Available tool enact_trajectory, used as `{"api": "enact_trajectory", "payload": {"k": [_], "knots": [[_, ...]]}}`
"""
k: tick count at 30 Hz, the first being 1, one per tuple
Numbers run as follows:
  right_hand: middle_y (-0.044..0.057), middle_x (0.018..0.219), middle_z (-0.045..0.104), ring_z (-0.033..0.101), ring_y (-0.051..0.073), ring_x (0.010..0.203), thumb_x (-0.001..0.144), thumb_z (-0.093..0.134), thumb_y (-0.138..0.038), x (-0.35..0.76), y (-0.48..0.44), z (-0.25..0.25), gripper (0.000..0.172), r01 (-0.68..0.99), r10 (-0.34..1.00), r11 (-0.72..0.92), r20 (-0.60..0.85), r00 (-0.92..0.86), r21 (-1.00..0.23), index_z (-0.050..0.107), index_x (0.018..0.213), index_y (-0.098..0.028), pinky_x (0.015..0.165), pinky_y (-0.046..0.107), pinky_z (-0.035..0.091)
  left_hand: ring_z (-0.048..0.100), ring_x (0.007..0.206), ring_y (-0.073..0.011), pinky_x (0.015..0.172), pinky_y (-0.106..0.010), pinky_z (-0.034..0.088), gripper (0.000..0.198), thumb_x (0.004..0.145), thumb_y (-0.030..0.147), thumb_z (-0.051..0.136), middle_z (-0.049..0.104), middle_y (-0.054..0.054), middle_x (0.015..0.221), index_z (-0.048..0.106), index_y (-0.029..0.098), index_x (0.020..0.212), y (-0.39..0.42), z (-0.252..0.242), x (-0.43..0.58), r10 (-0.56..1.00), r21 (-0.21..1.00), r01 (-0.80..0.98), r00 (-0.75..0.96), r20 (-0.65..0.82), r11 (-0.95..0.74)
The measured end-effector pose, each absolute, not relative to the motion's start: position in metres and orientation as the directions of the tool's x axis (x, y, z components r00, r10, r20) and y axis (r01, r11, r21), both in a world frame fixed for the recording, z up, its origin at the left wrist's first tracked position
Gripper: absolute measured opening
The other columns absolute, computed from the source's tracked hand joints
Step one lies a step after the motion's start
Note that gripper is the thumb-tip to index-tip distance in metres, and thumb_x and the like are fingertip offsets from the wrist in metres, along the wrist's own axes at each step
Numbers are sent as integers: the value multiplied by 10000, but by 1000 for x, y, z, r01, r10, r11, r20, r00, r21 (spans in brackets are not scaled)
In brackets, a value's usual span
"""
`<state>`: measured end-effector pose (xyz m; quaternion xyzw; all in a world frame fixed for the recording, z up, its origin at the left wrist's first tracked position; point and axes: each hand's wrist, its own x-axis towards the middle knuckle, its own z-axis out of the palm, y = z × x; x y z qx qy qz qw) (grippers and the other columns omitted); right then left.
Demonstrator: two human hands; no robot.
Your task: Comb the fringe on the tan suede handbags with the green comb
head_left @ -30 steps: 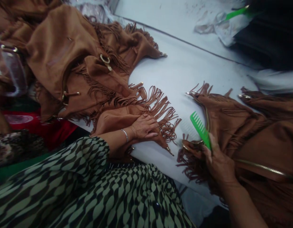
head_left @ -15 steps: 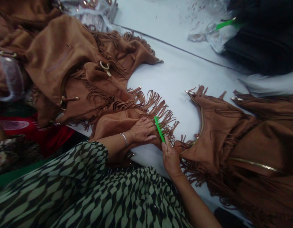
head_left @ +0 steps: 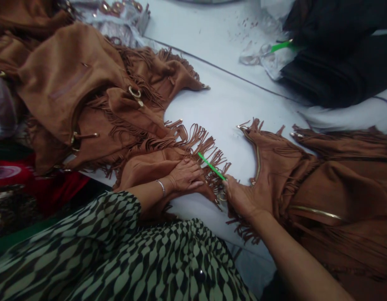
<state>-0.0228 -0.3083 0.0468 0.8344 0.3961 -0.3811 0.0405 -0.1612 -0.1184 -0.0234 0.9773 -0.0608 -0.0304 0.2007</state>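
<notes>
My left hand (head_left: pixel 187 174) lies flat, fingers stretched out, on a brown suede-like fringed bag (head_left: pixel 149 165). Its loose fringe (head_left: pixel 209 144) fans out over the white table beyond my fingers. My right hand (head_left: pixel 239 194) is closed round one end of a green comb (head_left: pixel 212 166). The comb is seen nearly edge-on and reaches over the fringe, just right of my left hand. Whether its teeth touch the strands I cannot tell. A metal ring (head_left: pixel 222 196) shows beside my right hand.
More brown fringed bags are heaped on the left (head_left: pixel 71 71) and on the right (head_left: pixel 325 179), some with gold zips. Black folded material (head_left: pixel 334 71) and clear plastic (head_left: pixel 271 62) lie at the back right. A dark line (head_left: pixel 225 67) crosses the white table (head_left: pixel 209 104).
My right hand has moved right and turned the comb, so its teeth no longer show clearly. My left hand stays on the bag. The whole view has shifted slightly.
</notes>
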Motion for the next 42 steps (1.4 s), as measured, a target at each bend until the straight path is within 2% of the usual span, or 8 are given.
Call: {"api": "enact_trajectory", "payload": {"k": [2, 5, 12, 17, 21, 27, 36, 42], "knots": [[119, 900, 680, 658, 216, 767, 954, 283, -259, -28, -319, 39, 340, 814, 633, -569, -695, 342, -118, 458, 1223, -147, 648, 276, 428, 464, 984, -245, 940, -441, 294, 429, 895, 499, 383, 592, -91, 1020, 595, 170, 1071, -119, -22, -161, -131, 396, -108, 991, -31, -912], [146, 867, 674, 663, 230, 804, 899, 324, -120, -39, -330, 27, 265, 864, 630, -503, -696, 345, -28, 501, 1096, -115, 660, 279, 439, 464, 977, -250, 933, -449, 293, 432, 900, 494, 373, 592, -92, 1006, 587, 172, 1095, -118, -21, -161, -123, 393, -102, 992, -29, -914], [115, 848, 673, 665, 233, 792, 903, 341, -180, -18, -322, 27, 247, 814, 609, -580, -646, 460, 33, 465, 1114, -149, 628, 287, 442, 461, 1026, -245, 954, -454, 278, 433, 890, 503, 388, 585, -92, 1105, 581, 181, 1105, -119, -24, -160, -132, 409, -95, 989, -64, -908], [118, 865, 672, 661, 255, 833, 850, 458, -221, 4, -317, 25, 420, 794, 590, -608, -664, 459, 8, 382, 1250, -120, 671, 314, 463, 460, 1051, -249, 960, -458, 272, 440, 892, 508, 379, 585, -83, 1133, 570, 186, 1123, -118, -25, -159, -137, 412, -90, 987, -85, -907], [144, 886, 658, 661, 264, 820, 893, 332, -171, 12, -310, 15, 347, 776, 589, -628, -616, 524, 59, 404, 1228, -114, 654, 345, 480, 460, 1061, -252, 957, -448, 276, 441, 894, 504, 378, 590, -87, 1137, 567, 186, 1135, -119, -24, -159, -135, 410, -86, 987, -92, -908], [175, 927, 640, 667, 264, 782, 920, 194, -136, 40, -289, -1, 403, 798, 669, -594, -488, 561, 102, 373, 1277, -83, 644, 358, 490, 463, 1067, -252, 959, -447, 278, 437, 891, 492, 392, 585, -83, 1150, 561, 185, 1152, -119, -25, -160, -121, 387, -74, 988, -97, -919], [195, 870, 654, 646, 316, 874, 932, 239, -209, 76, -262, -3, 356, 778, 663, -626, -491, 565, 49, 495, 1143, -78, 745, 430, 470, 452, 1076, -249, 967, -448, 275, 415, 901, 487, 376, 593, -73, 1139, 582, 195, 1113, -118, -27, -162, -111, 368, -71, 990, -90, -927], [232, 1047, 606, 586, 313, 1042, 969, 210, -409, 117, -255, 9, 528, 733, 697, -674, -411, 587, -95, 541, 1149, -38, 821, 439, 439, 446, 1070, -249, 961, -450, 273, 413, 920, 476, 339, 596, -68, 1128, 604, 197, 1071, -121, -22, -163, -99, 320, -68, 992, -82, -945]]}}
